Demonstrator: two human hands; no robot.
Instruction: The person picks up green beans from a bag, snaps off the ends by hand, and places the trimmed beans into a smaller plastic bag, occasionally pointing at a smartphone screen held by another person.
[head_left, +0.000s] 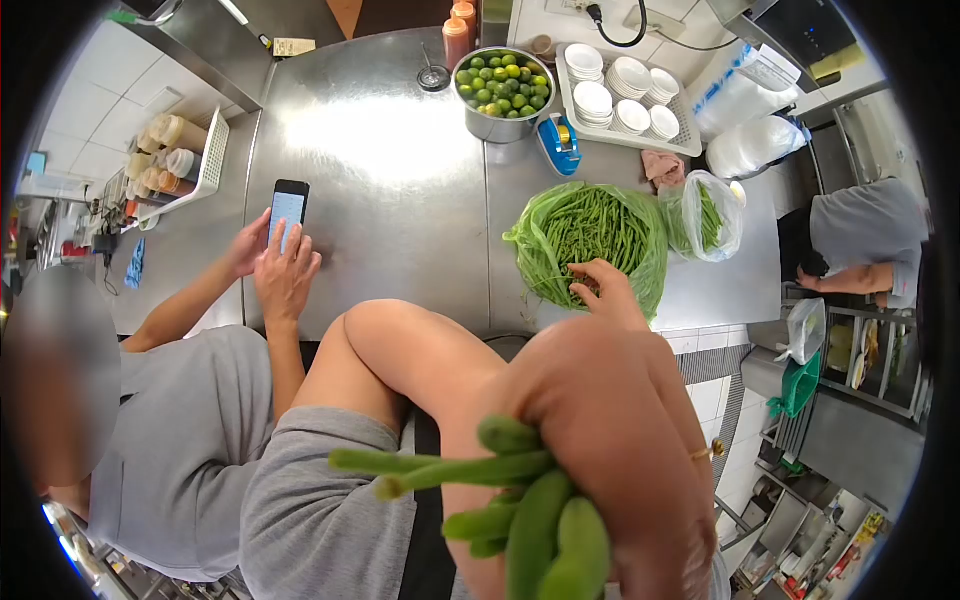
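Close to the camera, my left hand (610,430) is closed in a fist around a bunch of green beans (480,470). Their blurred ends stick out on the left side. Farther out, my right hand (608,288) reaches over the near edge of a green plastic bag (648,270) full of green beans (590,232). Its thumb and fingers are slightly apart at the beans, and nothing shows held between them. My right forearm passes partly behind the left fist. A clear plastic bag (725,215) with more beans stands to the right.
Limes fill a metal pot (500,128) at the back, beside a blue tape dispenser (558,145). White dishes (612,98) stand in a rack, near a pink cloth (663,168). At left a person (190,430) uses a phone (288,212); another person (865,235) bends at right. Steel table (380,230).
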